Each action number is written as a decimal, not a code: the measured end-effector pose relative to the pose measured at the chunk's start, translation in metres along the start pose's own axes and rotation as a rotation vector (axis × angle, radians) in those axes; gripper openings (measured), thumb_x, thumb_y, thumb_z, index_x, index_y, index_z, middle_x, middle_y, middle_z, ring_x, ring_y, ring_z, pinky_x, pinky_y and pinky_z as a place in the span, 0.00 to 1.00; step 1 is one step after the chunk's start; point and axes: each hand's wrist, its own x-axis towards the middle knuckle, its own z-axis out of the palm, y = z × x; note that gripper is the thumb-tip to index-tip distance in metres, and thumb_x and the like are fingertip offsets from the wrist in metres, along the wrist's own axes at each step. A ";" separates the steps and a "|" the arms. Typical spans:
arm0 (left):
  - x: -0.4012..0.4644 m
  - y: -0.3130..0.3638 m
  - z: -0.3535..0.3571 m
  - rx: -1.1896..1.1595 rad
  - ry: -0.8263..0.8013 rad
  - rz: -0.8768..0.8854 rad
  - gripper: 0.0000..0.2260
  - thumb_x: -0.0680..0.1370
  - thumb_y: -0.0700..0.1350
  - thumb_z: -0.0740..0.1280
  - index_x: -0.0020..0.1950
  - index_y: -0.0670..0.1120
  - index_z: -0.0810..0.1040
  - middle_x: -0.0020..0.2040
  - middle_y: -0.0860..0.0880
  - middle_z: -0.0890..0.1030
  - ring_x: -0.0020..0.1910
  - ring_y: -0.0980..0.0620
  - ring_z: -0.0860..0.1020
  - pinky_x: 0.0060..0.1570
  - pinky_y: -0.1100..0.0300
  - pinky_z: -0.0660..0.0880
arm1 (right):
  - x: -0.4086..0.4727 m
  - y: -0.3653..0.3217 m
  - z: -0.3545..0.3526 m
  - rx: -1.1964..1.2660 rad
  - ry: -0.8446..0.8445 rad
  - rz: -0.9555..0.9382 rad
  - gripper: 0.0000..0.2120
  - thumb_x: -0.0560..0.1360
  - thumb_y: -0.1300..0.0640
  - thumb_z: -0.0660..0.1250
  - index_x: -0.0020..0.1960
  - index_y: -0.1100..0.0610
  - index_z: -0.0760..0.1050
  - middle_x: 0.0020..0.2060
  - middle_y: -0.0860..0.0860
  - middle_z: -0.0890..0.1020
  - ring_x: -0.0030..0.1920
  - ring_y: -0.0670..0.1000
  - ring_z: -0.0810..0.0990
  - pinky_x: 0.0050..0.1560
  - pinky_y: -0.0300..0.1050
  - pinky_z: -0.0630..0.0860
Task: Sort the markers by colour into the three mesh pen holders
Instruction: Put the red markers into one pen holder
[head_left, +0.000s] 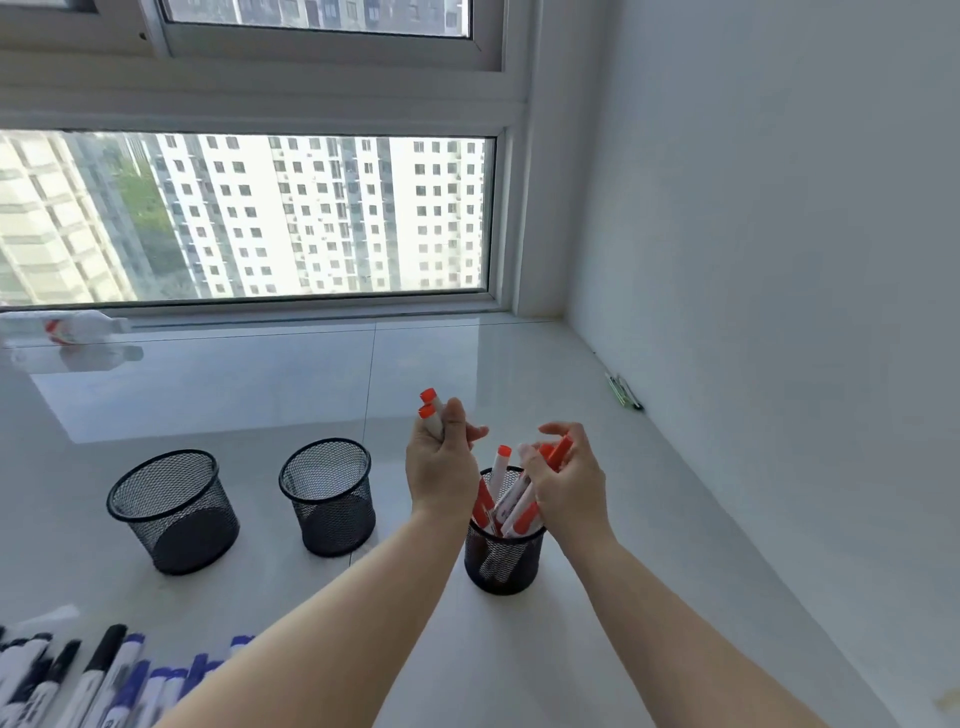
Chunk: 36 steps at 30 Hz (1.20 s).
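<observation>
- Red markers: a bunch stands in the right mesh holder, leaning at mixed angles, caps & white barrels sticking up past the rim.
- Right hand is just above that holder, fingers curled round a red marker at the top of the bunch; thumb lifted off.
- Left hand sits just left of the holder, raised, gripping two red-capped markers w/ caps pointing up & away; forefinger & thumb stick out toward the right hand. The two hands are near each other, not touching.
- Middle mesh holder & left mesh holder: both upright on the counter, no markers seen inside; well apart from each other, in a row w/ the right one.
- Black and blue markers: lying side by side at the bottom-left edge, partly cut off by the frame & the left forearm.
- Counter is white, glossy, runs up to a window w/ tower blocks outside.
- Far left by the window: a clear bottle lying on its side, blurred.
- Right, along the wall: a few thin pens, too small to tell more.
</observation>
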 end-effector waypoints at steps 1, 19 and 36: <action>-0.002 0.000 0.001 0.014 0.002 0.005 0.12 0.78 0.51 0.61 0.38 0.47 0.72 0.30 0.53 0.77 0.38 0.54 0.80 0.47 0.60 0.72 | -0.001 0.000 0.000 -0.017 -0.006 -0.035 0.08 0.74 0.55 0.66 0.49 0.45 0.70 0.38 0.42 0.79 0.37 0.37 0.78 0.35 0.23 0.70; -0.036 -0.032 -0.005 -0.037 -0.083 -0.223 0.04 0.79 0.47 0.61 0.47 0.49 0.74 0.37 0.46 0.77 0.38 0.51 0.78 0.31 0.67 0.75 | -0.010 -0.006 -0.005 -0.296 -0.208 0.004 0.13 0.79 0.53 0.57 0.59 0.51 0.76 0.54 0.49 0.78 0.54 0.47 0.74 0.53 0.37 0.67; -0.040 -0.029 -0.029 0.889 -0.240 0.232 0.27 0.78 0.45 0.63 0.73 0.60 0.57 0.66 0.52 0.69 0.56 0.47 0.76 0.49 0.59 0.69 | -0.022 -0.006 -0.013 -0.401 -0.280 -0.003 0.16 0.80 0.54 0.53 0.66 0.48 0.69 0.59 0.52 0.74 0.60 0.51 0.72 0.56 0.43 0.67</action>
